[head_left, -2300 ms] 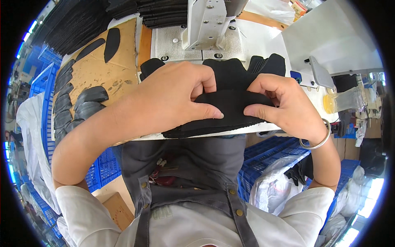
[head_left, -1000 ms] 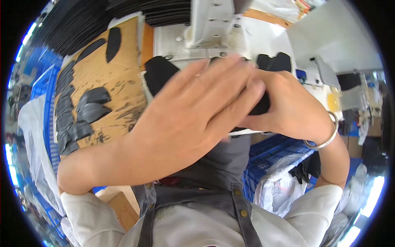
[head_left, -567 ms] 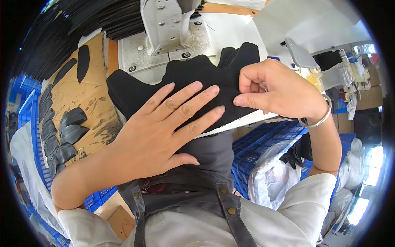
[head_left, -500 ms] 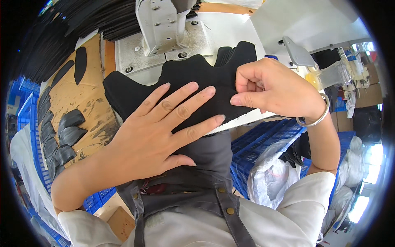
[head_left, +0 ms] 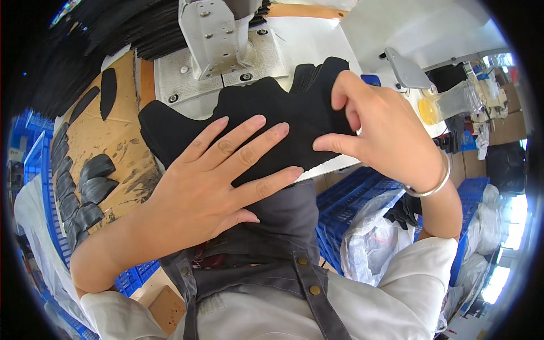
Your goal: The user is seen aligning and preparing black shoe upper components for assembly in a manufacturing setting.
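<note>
A black fabric piece (head_left: 260,107) with a wavy far edge lies on the white machine bed in front of me. My left hand (head_left: 209,175) rests flat across its near side, fingers spread. At the piece's right end, my right hand (head_left: 379,124) has its thumb touching the cloth and its index finger bent above, with a gap between them. The other right fingers curl under and are partly hidden. Behind the right part, stacked black layers (head_left: 304,76) show their edges.
The grey machine arm (head_left: 212,39) stands just beyond the fabric. Left of it, a brown cardboard sheet (head_left: 133,141) carries black cut pieces. Black strips (head_left: 113,25) are heaped far left. Blue crates (head_left: 334,221) and a white plastic bag (head_left: 368,243) sit below right.
My right thumb and index finger have come apart from a pinch, and the hand has turned slightly. The left hand stays flat on the fabric. The whole view has shifted a little.
</note>
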{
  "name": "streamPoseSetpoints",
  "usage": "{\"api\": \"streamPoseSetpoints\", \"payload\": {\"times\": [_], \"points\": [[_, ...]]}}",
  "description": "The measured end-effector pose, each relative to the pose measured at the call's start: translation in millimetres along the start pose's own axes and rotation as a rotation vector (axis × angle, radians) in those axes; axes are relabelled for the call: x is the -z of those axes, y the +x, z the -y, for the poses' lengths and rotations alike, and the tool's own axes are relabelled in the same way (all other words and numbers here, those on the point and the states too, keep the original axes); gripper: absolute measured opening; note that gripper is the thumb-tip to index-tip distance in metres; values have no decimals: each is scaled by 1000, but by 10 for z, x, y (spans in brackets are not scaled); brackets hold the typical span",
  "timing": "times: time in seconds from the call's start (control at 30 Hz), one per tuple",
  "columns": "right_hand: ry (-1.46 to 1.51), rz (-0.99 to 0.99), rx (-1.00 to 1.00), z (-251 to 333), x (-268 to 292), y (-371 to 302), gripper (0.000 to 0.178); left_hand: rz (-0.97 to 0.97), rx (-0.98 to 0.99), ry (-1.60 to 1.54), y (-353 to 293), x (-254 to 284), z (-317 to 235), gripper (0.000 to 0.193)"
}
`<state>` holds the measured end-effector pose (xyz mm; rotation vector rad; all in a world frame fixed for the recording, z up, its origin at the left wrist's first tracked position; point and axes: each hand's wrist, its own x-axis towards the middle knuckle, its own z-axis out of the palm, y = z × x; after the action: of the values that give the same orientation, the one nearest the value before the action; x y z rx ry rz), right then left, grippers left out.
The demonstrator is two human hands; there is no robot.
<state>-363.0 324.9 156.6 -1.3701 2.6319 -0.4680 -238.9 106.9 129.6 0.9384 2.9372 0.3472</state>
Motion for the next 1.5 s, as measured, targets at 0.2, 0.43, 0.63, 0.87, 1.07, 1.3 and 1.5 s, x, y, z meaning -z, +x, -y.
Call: {"api": "streamPoseSetpoints", "payload": {"times": [0.2,0.43,0.63,0.87,1.07,1.3,1.5], "points": [[-228,-196,409,-55,-189,-180,53,-33,-42,-49,10,-20,51,79],[-350,-253,569,-80,-157,-129,32,-185,28,-325,5,-23,135,87],[-493,-467,776,59,49,68,25,-425,76,269,14,-203,54,59],[-286,-186,631,101,-159,132,35,-458,23,160,-80,-175,152,55],[-525,-461,760,228,-4,141,31,-533,115,632,-171,234,125,44],[-285,-556,529,-77,-5,-51,40,-931,816,42,-1377,874,449,26],[-215,-518,410,-101,-52,47,34,-811,605,946,-862,1069,1499,32]]}}
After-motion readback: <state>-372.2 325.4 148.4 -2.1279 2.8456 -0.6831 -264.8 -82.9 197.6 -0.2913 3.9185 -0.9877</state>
